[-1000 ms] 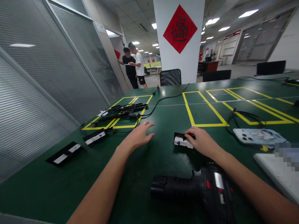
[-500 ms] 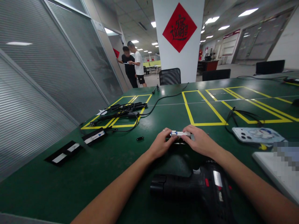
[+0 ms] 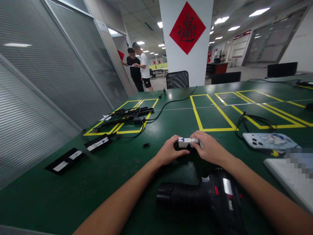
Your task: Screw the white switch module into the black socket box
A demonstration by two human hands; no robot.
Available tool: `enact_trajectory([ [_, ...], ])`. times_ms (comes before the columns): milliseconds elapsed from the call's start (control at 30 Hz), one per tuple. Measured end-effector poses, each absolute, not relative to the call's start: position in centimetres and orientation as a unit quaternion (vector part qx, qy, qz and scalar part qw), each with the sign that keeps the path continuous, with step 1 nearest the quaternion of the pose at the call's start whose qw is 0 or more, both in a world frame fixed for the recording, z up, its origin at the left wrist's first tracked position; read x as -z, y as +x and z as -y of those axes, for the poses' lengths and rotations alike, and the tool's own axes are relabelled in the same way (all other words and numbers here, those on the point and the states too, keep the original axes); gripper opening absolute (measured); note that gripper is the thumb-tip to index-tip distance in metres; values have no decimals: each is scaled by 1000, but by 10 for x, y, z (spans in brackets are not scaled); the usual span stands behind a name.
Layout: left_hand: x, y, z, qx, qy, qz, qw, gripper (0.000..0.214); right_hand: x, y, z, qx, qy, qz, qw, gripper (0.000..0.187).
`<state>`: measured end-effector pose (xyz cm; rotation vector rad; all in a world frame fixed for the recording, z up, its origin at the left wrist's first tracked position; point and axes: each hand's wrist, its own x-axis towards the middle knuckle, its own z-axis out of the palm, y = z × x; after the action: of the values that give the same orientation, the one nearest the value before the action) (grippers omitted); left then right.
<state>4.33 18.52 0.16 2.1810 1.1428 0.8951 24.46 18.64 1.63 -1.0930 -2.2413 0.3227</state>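
Observation:
A small white block-shaped device with blue parts [image 3: 185,142] is held between my two hands just above the green table. My left hand [image 3: 171,150] has its fingers at the device's left end, with the thumb stretched out underneath. My right hand [image 3: 207,147] pinches the right end between thumb and fingers. Part of the device is hidden behind the fingers. Nearer to me, between my forearms, lies a black cordless drill [image 3: 186,195]. A small black oval piece [image 3: 146,145] rests to the left of my left hand.
Black cables [image 3: 132,114] lie bundled at the left, beside black-and-white strips [image 3: 66,160]. To the right are a phone in a patterned case [image 3: 271,142], a dark cable [image 3: 256,119] and a white-edged device [image 3: 281,173]. Yellow tape [image 3: 217,130] marks the table. Two people stand beyond it.
The white device has turned so that more of its front face shows. My left thumb has moved down and away from it. The right hand keeps its grip.

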Motion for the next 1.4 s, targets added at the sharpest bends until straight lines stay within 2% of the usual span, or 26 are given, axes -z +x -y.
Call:
enact_trajectory([
  [300,0,42,-187,-314,810,-430,246,51,-28,244,-181,-136,-432,804,385,18],
  [500,-29,33,-178,-262,801,-502,193,49,-27,246,-183,-123,-479,751,438,23],
  [667,-58,-7,-143,-218,723,-647,108,57,-24,246,-184,-133,-477,765,412,20],
  [767,-58,-44,-114,-172,640,-746,65,69,-26,245,-182,-134,-460,790,383,20],
  [933,-38,-85,-82,-88,573,-811,77,77,-26,244,-180,-131,-435,818,352,22],
  [1100,-33,-91,-74,-54,556,-826,76,83,-22,244,-181,-132,-438,825,331,20],
  [1200,-47,-79,-79,-67,565,-822,27,89,-22,244,-181,-134,-431,833,321,18],
  [1300,-68,-48,-91,-111,643,-757,-40,75,-23,244,-180,-135,-403,852,306,18],
  [1400,-84,-1,-110,-109,774,-621,-57,58,-24,244,-179,-140,-375,869,292,19],
])
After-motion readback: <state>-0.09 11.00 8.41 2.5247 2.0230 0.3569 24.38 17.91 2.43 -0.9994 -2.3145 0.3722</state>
